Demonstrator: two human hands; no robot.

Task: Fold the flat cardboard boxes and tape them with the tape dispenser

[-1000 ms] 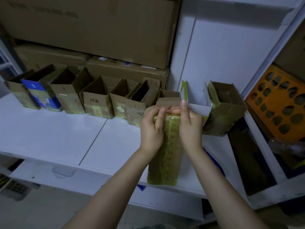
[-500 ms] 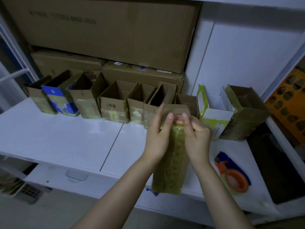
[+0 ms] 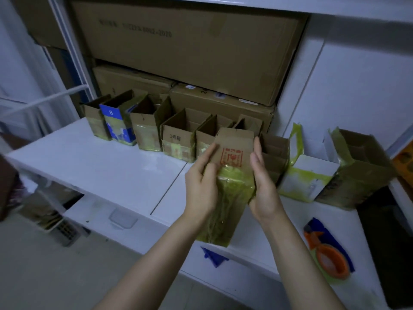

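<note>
A small cardboard box [image 3: 232,157] with a red stamp and yellow-green tape over its lower part is held above the white shelf [image 3: 93,166]. My left hand [image 3: 201,186] grips its left side and my right hand [image 3: 262,186] grips its right side, fingers pointing up along the edges. An orange tape dispenser [image 3: 330,258] lies on the shelf at the lower right, apart from both hands. A row of several folded, taped boxes [image 3: 178,139] stands open-topped along the back of the shelf.
Large brown cartons [image 3: 190,48] are stacked behind the row. A white box [image 3: 310,173] and a brown taped box [image 3: 357,173] stand at the right. A blue scrap [image 3: 213,256] hangs at the shelf's front edge. The floor lies below left.
Both hands slid down from the box's top edge to its sides, baring the stamped upper face. The camera view shifted right, and the tape dispenser came into view.
</note>
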